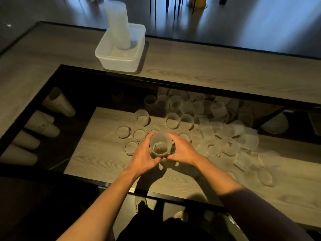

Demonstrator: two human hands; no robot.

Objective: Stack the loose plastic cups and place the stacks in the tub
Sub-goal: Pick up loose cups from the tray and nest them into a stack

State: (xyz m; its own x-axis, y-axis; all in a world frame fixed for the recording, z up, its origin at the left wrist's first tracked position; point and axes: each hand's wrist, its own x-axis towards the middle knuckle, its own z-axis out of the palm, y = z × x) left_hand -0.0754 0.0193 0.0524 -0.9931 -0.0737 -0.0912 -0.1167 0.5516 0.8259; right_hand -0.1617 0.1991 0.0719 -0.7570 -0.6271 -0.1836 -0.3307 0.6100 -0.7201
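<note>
Two hands busy: left hand (144, 154) and right hand (182, 150), grip closed round one cup stack (160, 145) low over the worktop (104, 162). Just beside, loose cups (215, 136) crowd; a careless sweep could scatter them. Farther off, tall stack (118, 26) leans in tub (119, 57); could topple.

The tall cup stack (118, 26) in the tub (119, 64) looks blurred.

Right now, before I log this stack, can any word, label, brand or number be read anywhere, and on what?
None readable: the frosted ribbed plastic cups, the translucent white rectangular tub and the grey wood-grain table show no print.
A small dark mark on a beige cup stack at the left is too small to read.
</note>
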